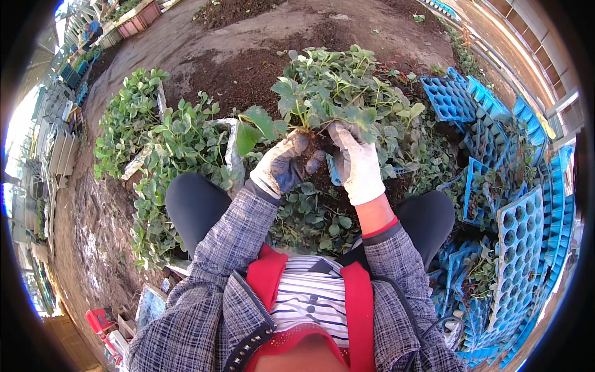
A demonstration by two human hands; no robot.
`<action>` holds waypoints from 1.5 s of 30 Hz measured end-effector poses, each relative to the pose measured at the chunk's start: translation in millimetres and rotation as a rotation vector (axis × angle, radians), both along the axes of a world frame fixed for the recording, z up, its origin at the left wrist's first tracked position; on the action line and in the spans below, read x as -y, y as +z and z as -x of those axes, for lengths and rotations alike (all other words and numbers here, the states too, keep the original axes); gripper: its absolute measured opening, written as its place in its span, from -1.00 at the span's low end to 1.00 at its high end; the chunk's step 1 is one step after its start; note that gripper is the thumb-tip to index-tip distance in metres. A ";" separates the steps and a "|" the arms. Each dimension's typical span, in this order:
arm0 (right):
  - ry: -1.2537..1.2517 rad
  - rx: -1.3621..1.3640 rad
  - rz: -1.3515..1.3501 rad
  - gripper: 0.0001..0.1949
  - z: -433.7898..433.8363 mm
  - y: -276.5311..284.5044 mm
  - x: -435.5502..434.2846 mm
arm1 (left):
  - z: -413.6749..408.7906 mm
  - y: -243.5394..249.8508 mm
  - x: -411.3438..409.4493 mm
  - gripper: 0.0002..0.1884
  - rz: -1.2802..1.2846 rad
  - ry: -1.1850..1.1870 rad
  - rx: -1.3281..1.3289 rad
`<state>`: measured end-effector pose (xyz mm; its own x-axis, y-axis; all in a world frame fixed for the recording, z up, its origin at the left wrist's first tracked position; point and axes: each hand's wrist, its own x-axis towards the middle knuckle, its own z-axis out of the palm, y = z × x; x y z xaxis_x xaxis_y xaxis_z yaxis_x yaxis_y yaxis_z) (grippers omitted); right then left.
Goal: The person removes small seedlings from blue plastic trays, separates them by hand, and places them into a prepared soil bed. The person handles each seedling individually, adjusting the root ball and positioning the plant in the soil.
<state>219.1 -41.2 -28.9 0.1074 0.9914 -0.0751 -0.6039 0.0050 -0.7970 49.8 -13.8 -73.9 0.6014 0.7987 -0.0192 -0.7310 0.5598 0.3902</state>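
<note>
Both hands wear soiled white work gloves with dark palms. My left hand [290, 162] grips a strawberry plant [304, 114] at its root and crown, in front of my chest. Close on the right, my right hand [355, 160] has its fingertips at the same plant's stems, thumb and finger pinched together. The plant's leaves spread upward and to both sides above the gloves. Behind it lies a large heap of strawberry plants [353, 69]. Below the hands, between my knees, are more loose plants [316, 218] on dark soil, and a blue plastic piece [333, 170] shows between the gloves.
Leafy plants [181, 135] stand in containers with pale rims at left. Blue cell trays [518, 251] are piled at right, some holding plant scraps. A red-handled tool [100, 321] lies at lower left. Dark soil [232, 76] covers ground ahead. A person [92, 35] is far off at upper left.
</note>
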 end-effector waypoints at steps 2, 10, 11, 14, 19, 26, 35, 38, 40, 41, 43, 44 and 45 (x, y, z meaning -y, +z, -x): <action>-0.008 -0.004 0.006 -0.65 -0.2 0.1 -0.1 | -0.1 2.3 0.5 -0.64 0.006 -0.003 -0.006; 0.257 -0.154 0.031 -0.60 -14.6 0.4 0.3 | 0.4 12.0 4.6 -0.49 -0.018 -0.192 0.116; 0.265 -0.119 0.019 -0.58 -15.1 1.7 -0.3 | -0.5 14.2 5.8 -0.50 -0.012 -0.215 0.148; 0.286 -0.061 -0.032 -0.55 -15.4 3.8 0.1 | 2.8 3.4 4.5 -0.50 0.003 -0.205 0.093; 0.159 0.041 -0.090 -0.55 -7.9 0.1 -1.0 | -0.8 3.0 8.1 -0.56 0.025 -0.137 0.015; 0.038 0.616 0.111 -0.72 -22.6 2.0 0.8 | -1.0 7.6 -6.7 -0.67 0.031 0.031 0.017; -0.330 1.191 -0.556 -0.83 13.2 4.5 13.4 | -7.4 -14.5 -18.5 -0.79 0.072 0.317 -0.011; -0.399 1.359 -0.656 -0.80 23.7 9.0 9.6 | -12.2 -15.1 -16.1 -0.76 -0.042 0.299 0.030; -0.411 1.404 -0.644 -0.81 27.3 10.5 5.3 | -15.4 -15.0 -14.9 -0.73 -0.002 0.364 -0.036; -0.438 1.419 -0.659 -0.81 28.7 10.4 2.7 | -17.5 -14.8 -13.2 -0.73 0.003 0.391 -0.075; -0.440 1.443 -0.638 -0.83 28.6 11.7 0.4 | -23.6 -4.7 -6.8 -0.71 0.013 0.426 -0.129; -0.417 1.448 -0.606 -0.85 27.7 13.1 -0.3 | -26.1 1.5 -3.5 -0.70 0.014 0.436 -0.146; -0.391 1.454 -0.577 -0.86 27.8 13.9 -1.4 | -29.0 7.9 -0.3 -0.69 0.018 0.449 -0.162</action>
<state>191.3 -39.8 -15.0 -0.0086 0.7464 0.6655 0.7342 0.4565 -0.5026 78.8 -13.5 -66.0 0.1846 0.9777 -0.1003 -0.8328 0.2098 0.5123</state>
